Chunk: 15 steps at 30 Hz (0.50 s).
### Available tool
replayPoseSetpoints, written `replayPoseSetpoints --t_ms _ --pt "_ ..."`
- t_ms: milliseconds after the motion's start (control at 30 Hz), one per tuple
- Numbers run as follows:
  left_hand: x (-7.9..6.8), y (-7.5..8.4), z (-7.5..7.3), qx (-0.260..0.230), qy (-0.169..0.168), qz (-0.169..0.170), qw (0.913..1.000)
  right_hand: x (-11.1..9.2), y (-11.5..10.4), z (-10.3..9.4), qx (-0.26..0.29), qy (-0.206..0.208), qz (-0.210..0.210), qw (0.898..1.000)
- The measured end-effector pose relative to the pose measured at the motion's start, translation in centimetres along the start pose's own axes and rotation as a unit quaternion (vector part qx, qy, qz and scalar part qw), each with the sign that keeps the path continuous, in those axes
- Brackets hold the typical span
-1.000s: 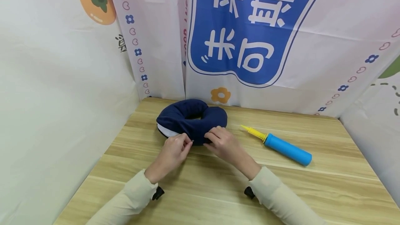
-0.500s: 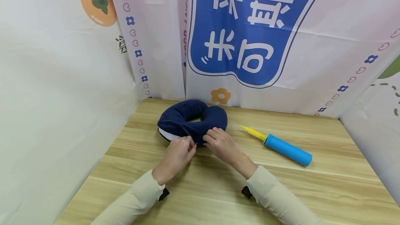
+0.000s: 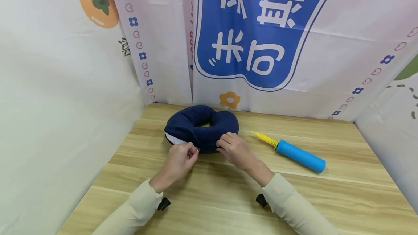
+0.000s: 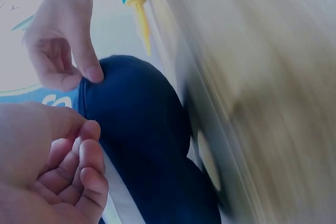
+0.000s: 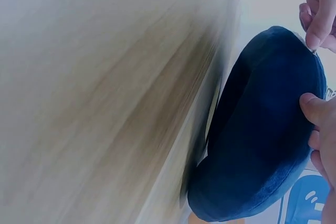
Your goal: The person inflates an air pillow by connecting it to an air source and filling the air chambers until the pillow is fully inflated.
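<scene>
A navy blue U-shaped neck pillow (image 3: 209,136) lies toward the back of the table. Along its near left side a white inner lining (image 3: 173,139) shows through the gap in the cover. My left hand (image 3: 179,159) pinches a small zipper pull (image 3: 197,149) at the pillow's near edge, thumb against forefinger. To the right of it, my right hand (image 3: 235,150) pinches the cover beside the seam; in the right wrist view its thumb (image 5: 312,107) presses on the navy cloth. The pillow's underside is hidden.
A blue hand pump (image 3: 302,156) with a yellow nozzle (image 3: 265,138) lies to the right of the pillow on the wood-grain table (image 3: 222,202). Printed white cloth (image 3: 169,46) hangs behind the table and along both sides.
Over the last half second my left hand has moved left with the zipper pull, and the white gap has become shorter. My right hand has shifted slightly right along the edge.
</scene>
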<state>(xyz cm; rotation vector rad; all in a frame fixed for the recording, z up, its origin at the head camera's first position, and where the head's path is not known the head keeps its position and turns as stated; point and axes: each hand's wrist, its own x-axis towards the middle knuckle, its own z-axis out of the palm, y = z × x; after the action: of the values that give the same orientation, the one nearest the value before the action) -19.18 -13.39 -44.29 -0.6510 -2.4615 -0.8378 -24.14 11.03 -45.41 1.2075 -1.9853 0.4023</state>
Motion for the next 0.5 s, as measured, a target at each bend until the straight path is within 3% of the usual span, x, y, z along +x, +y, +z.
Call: replayPoseSetpoints --t_ms 167,500 --pt "0.4 -0.6 -0.5 -0.001 0.012 0.004 0.9999 -0.1 0.4 -0.1 0.008 0.010 0.005 1.000" --pt "0.2 -2.2 -1.8 -0.031 0.000 -0.041 0.9987 -0.8 1.2 -0.8 0.032 0.007 0.000 0.999"
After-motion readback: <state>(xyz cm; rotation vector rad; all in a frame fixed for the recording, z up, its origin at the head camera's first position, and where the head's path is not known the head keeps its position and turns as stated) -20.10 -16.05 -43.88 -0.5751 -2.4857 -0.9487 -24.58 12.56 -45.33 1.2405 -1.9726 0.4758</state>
